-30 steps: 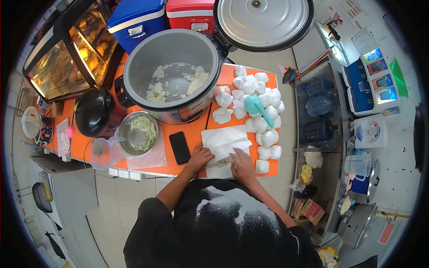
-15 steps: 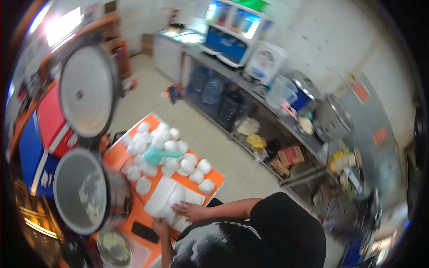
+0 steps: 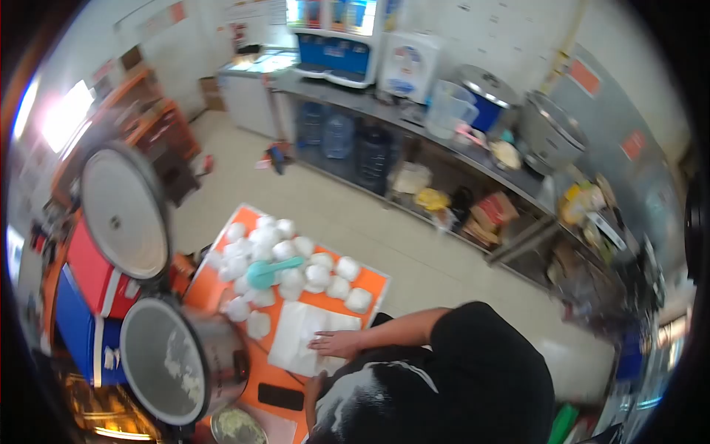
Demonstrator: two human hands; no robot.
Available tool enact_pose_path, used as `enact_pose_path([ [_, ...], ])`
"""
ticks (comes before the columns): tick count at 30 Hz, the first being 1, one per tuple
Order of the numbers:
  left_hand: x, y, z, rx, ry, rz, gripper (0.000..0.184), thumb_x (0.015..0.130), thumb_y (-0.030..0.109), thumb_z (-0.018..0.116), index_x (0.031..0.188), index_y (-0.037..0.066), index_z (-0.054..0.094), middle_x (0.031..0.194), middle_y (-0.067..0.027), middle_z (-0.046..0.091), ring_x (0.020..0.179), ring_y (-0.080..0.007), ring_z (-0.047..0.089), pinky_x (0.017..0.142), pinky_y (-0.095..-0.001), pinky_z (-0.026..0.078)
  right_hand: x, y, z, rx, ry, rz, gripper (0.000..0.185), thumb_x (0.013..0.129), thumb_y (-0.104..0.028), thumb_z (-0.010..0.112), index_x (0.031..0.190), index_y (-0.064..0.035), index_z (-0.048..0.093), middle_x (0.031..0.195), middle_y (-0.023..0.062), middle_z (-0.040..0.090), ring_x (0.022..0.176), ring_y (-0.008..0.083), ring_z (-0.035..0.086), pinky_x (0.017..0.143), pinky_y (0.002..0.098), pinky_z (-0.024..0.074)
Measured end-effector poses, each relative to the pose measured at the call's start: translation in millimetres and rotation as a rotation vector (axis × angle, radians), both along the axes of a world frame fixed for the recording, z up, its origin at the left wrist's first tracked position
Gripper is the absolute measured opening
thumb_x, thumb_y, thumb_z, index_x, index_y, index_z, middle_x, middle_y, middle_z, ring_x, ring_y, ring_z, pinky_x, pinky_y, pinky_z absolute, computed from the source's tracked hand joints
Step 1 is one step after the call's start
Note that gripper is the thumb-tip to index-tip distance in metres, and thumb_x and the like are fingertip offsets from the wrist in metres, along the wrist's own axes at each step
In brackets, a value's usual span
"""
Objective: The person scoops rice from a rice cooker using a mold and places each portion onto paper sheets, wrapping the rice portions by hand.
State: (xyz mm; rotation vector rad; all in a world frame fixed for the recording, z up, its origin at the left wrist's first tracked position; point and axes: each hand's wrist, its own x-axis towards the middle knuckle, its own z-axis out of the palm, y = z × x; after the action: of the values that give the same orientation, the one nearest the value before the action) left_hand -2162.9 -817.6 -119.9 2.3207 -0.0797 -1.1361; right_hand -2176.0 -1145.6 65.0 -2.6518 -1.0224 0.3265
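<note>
Apparently we are at a paper-smoothing or folding step: our right hand lies over the white paper sheets, fingers extended, gripping nothing that we can see. Our left hand, at 7 o'clock from it, sits by the near edge of the sheets; we cannot tell whether it pinches paper or is loose. Whatever may lie beneath our right palm is hidden. In our judgement, a clean fold calls for 1 hand steadying the sheets while its partner presses the crease.

Around us, the black smartphone lies at 8 o'clock from our left hand. White wrapped bundles cluster at 11 o'clock from our right, with a teal scoop resting on them. Farther out, at 9 o'clock from the sheets, stands the open rice cooker, leftover rice clinging inside.
</note>
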Motion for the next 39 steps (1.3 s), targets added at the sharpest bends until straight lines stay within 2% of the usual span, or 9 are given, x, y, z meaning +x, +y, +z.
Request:
enact_pose_path([
  [2,25.5,-48.3,83.8,-0.571,0.750,0.732,0.019,0.093,0.025,0.062,0.091,0.006,0.062,0.087,-0.0064,0.071,0.048,-0.0116,0.047,0.046,-0.0239,0.039,8.3,-2.8,-4.7,0.002,-0.036,0.061,0.054,0.085,-0.030,0.065,0.126,0.0027,0.056,0.157,0.0252,0.034,0.148,0.0338,0.032,0.125,0.0519,0.0170],
  [5,27.4,-35.3,121.9,-0.861,0.978,1.067,0.011,0.092,0.018,0.060,0.093,0.008,0.057,0.094,-0.0068,0.068,0.048,-0.0084,0.041,0.044,-0.0216,0.034,23.7,-0.5,-25.9,0.021,-0.036,0.064,0.027,0.087,-0.020,0.058,0.106,-0.0023,0.067,0.149,0.0206,0.048,0.143,0.0264,0.042,0.124,0.0520,0.0194],
  [10,28.8,-27.4,74.9,-1.045,1.025,1.237,0.017,0.089,0.015,0.056,0.100,0.003,0.057,0.094,-0.0084,0.065,0.065,-0.0131,0.056,0.049,-0.0215,0.040,30.5,7.2,35.9,-0.111,0.104,0.097,0.072,0.081,-0.055,0.072,0.125,0.0006,0.057,0.153,0.0226,0.040,0.145,0.0321,0.036,0.122,0.0535,0.0199],
  [14,20.6,-61.4,143.5,-0.662,0.694,1.106,0.029,0.085,0.017,0.061,0.110,0.001,0.058,0.103,-0.0120,0.066,0.081,-0.0186,0.063,0.071,-0.0311,0.053,10.8,3.9,2.9,-0.124,-0.068,0.098,0.059,0.090,-0.040,0.061,0.133,0.0001,0.051,0.160,0.0227,0.029,0.149,0.0359,0.029,0.120,0.0557,0.0224],
  [16,0.6,-67.5,138.7,-0.460,-0.226,0.433,0.053,0.077,0.016,0.070,0.126,0.002,0.055,0.124,-0.0190,0.060,0.106,-0.0278,0.062,0.098,-0.0420,0.048,3.6,1.1,-6.9,-0.128,-0.125,0.159,0.051,0.093,-0.032,0.057,0.133,-0.0023,0.052,0.160,0.0224,0.029,0.150,0.0353,0.029,0.120,0.0566,0.0229],
  [21,13.6,-72.7,169.1,-0.130,-0.884,-0.001,0.094,0.066,0.013,0.079,0.149,0.005,0.036,0.144,-0.0241,0.044,0.131,-0.0414,0.045,0.114,-0.0466,0.036,5.5,-6.8,-58.0,-0.026,-0.409,0.116,0.034,0.091,-0.020,0.058,0.121,-0.0029,0.063,0.145,0.0252,0.050,0.138,0.0365,0.046,0.113,0.0549,0.0344],
  [24,36.5,-84.3,127.8,0.078,-0.792,-0.189,0.035,0.078,0.015,0.065,0.112,0.007,0.066,0.125,-0.0172,0.059,0.123,-0.0306,0.054,0.107,-0.0438,0.041,44.0,29.1,-67.8,0.079,-0.291,0.602,0.034,0.091,-0.020,0.058,0.120,-0.0028,0.063,0.143,0.0251,0.051,0.137,0.0365,0.047,0.112,0.0546,0.0352],
  [34,10.4,-111.2,143.4,0.037,-0.446,0.788,0.020,0.078,0.009,0.062,0.092,0.003,0.075,0.095,-0.0202,0.073,0.089,-0.0363,0.072,0.075,-0.0470,0.057,26.7,66.9,-68.5,0.145,0.095,1.007,0.031,0.091,-0.019,0.059,0.115,-0.0023,0.065,0.135,0.0247,0.056,0.129,0.0369,0.052,0.107,0.0532,0.0393],
  [39,16.2,-140.2,58.7,-0.155,-0.456,1.012,0.065,0.075,0.010,0.062,0.139,0.007,0.055,0.094,-0.0252,0.070,0.086,-0.0384,0.071,0.077,-0.0478,0.057,41.7,73.4,-59.3,0.128,0.197,1.006,0.029,0.091,-0.019,0.060,0.113,-0.0021,0.066,0.131,0.0245,0.058,0.125,0.0370,0.055,0.104,0.0525,0.0414],
])
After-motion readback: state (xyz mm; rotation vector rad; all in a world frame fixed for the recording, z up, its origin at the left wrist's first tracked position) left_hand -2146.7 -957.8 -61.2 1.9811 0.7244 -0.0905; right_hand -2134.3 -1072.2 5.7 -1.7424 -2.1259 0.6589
